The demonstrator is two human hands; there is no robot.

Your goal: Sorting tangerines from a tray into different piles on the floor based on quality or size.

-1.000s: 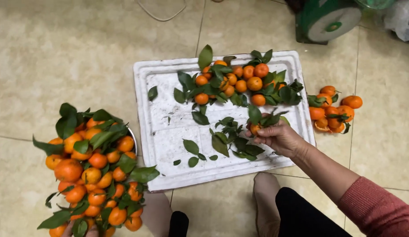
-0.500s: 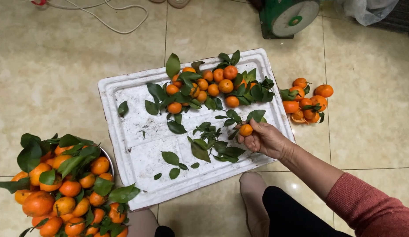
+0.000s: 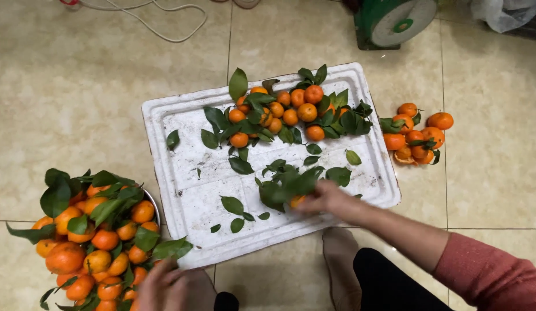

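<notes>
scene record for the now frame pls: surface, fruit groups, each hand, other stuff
surface: white foam tray on a beige tiled floor
on tray: leafy mandarin cluster at the far side, loose leaves scattered
off tray: small mandarin pile to its right
left of tray: heaped bowl of mandarins with leaves
right hand: blurred, grip on a leafy mandarin sprig over the tray
left hand: blurred, beside the bowl, grip unclear
other: green scale, white cable

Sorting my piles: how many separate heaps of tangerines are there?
3, plus one loose: a bowl heap lower left, a bunch on the white tray, a floor cluster right; the right hand grips another. Leaves may hide more.
</notes>
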